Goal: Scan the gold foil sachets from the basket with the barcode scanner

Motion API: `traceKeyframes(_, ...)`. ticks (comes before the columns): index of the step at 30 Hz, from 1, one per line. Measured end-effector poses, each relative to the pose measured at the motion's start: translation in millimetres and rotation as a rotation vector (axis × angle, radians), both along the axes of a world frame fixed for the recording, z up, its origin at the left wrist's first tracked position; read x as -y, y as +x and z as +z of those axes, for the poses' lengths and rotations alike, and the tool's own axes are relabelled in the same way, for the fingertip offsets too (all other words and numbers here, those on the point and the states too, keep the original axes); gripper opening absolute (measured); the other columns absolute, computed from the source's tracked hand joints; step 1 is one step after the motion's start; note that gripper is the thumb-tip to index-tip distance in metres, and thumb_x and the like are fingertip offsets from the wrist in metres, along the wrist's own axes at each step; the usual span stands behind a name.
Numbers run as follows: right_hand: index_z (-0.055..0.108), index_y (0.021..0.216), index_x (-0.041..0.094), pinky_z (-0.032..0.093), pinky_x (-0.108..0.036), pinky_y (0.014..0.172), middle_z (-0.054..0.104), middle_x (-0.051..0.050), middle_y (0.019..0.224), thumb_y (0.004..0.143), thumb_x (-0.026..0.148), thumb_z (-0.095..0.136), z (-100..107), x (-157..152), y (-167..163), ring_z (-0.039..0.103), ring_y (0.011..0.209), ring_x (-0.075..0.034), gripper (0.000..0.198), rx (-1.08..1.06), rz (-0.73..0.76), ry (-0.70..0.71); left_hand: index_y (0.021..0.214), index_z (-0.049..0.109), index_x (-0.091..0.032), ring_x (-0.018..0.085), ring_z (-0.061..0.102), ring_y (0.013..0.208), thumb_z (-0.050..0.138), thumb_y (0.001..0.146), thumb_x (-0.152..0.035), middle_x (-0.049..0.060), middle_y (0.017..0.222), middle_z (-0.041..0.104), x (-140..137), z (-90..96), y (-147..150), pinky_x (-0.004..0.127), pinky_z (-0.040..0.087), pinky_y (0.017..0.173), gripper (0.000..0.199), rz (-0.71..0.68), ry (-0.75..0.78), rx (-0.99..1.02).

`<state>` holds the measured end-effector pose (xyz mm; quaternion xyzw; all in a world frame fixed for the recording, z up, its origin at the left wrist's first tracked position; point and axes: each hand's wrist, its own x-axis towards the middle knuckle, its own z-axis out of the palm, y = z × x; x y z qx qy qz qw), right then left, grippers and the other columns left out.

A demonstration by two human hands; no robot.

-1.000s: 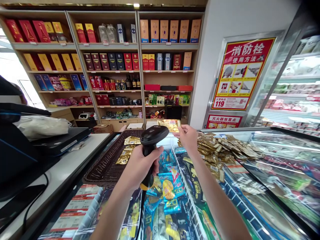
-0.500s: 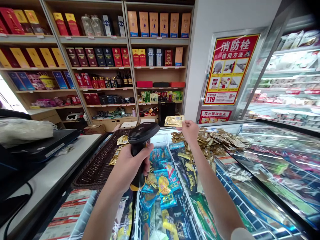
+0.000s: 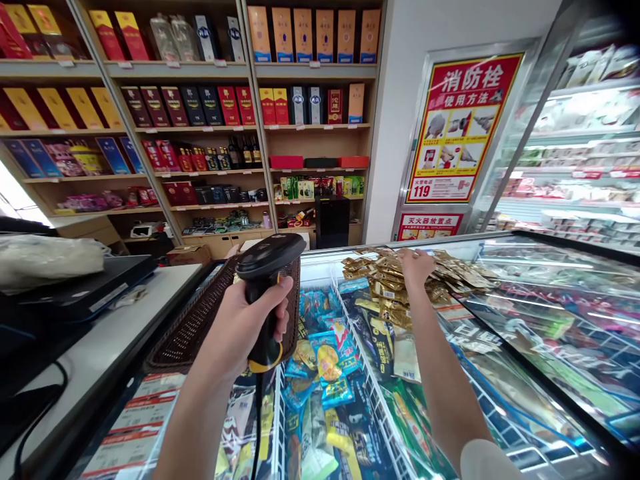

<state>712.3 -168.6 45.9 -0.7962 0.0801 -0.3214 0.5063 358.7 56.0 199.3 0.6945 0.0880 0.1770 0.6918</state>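
My left hand (image 3: pixel 253 313) is wrapped round the handle of a black barcode scanner (image 3: pixel 270 260), its head tilted up to the right and its cable hanging down. Over a pile of small gold packets (image 3: pixel 390 287) on the freezer is my right hand (image 3: pixel 417 267), fingers curled down at the pile's far side. What those fingers grip, if anything, is hidden. A brown wicker basket (image 3: pixel 193 333) stands left of the scanner, which covers part of its inside.
Below lies a chest freezer with white wire dividers (image 3: pixel 373 387) and blue snack bags (image 3: pixel 327 367). A counter (image 3: pixel 165 293) with a dark device (image 3: pixel 95 293) is at the left. Shelves of boxed goods (image 3: pixel 215 107) line the back; a red poster (image 3: pixel 460 127) hangs on the wall.
My right hand has moved right and slightly down to the pile; the gold packet it held out no longer shows in it. The scanner in my left hand has shifted left.
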Motion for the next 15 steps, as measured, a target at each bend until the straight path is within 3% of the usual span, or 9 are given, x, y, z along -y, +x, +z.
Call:
traceKeyframes(3, 0.065, 0.108, 0.009, 0.054, -0.035, 0.073, 0.073, -0.015, 0.081, 0.088, 0.032, 0.048, 19, -35, -14, 0.071, 0.072, -0.025, 0.035, 0.026, 0.208, 0.087, 0.07, 0.05, -0.018, 0.008, 0.048, 0.043, 0.071, 0.081, -0.04, -0.005, 0.056, 0.05, -7, 1.0, -3, 0.02, 0.038, 0.038, 0.032, 0.011, -0.004, 0.008)
traceKeyframes(5, 0.067, 0.104, 0.012, 0.054, -0.034, 0.073, 0.073, -0.012, 0.082, 0.089, 0.035, 0.048, 30, -67, -36, 0.071, 0.072, -0.023, 0.033, 0.028, 0.391, 0.043, 0.073, 0.053, -0.018, 0.009, 0.048, 0.043, 0.072, 0.08, -0.041, -0.004, 0.057, 0.05, -14, 2.4, -5, 0.02, 0.038, 0.039, 0.031, 0.027, 0.005, 0.007)
traceKeyframes(8, 0.069, 0.1, 0.018, 0.053, -0.031, 0.075, 0.074, -0.008, 0.085, 0.091, 0.039, 0.048, 37, -123, -86, 0.071, 0.078, -0.021, 0.031, 0.016, 0.693, -0.171, 0.076, 0.054, -0.018, 0.009, 0.048, 0.044, 0.073, 0.079, -0.041, -0.004, 0.058, 0.052, -23, 5.0, -9, 0.021, 0.039, 0.04, 0.029, 0.056, 0.012, -0.007)
traceKeyframes(11, 0.071, 0.092, 0.022, 0.05, -0.03, 0.078, 0.075, -0.006, 0.092, 0.093, 0.041, 0.05, 37, -186, -137, 0.07, 0.087, -0.021, 0.029, -0.018, 0.99, -0.494, 0.073, 0.052, -0.018, 0.009, 0.048, 0.044, 0.072, 0.08, -0.039, -0.003, 0.057, 0.052, -30, 7.5, -14, 0.021, 0.038, 0.04, 0.03, 0.096, 0.028, 0.012)
traceKeyframes(13, 0.072, 0.088, 0.021, 0.049, -0.03, 0.079, 0.074, -0.008, 0.092, 0.09, 0.043, 0.055, 38, -228, -159, 0.069, 0.091, -0.024, 0.028, -0.093, 1.119, -0.711, 0.071, 0.052, -0.018, 0.009, 0.048, 0.044, 0.072, 0.08, -0.038, -0.003, 0.056, 0.052, -33, 8.9, -17, 0.021, 0.038, 0.04, 0.03, 0.113, 0.042, 0.026)
traceKeyframes(15, 0.072, 0.09, 0.019, 0.048, -0.029, 0.08, 0.074, -0.009, 0.097, 0.085, 0.042, 0.063, 40, -266, -169, 0.067, 0.096, -0.025, 0.025, -0.145, 1.199, -0.825, 0.073, 0.054, -0.017, 0.009, 0.048, 0.044, 0.074, 0.078, -0.035, -0.003, 0.056, 0.052, -35, 10.2, -20, 0.021, 0.039, 0.04, 0.027, 0.121, 0.033, 0.036)
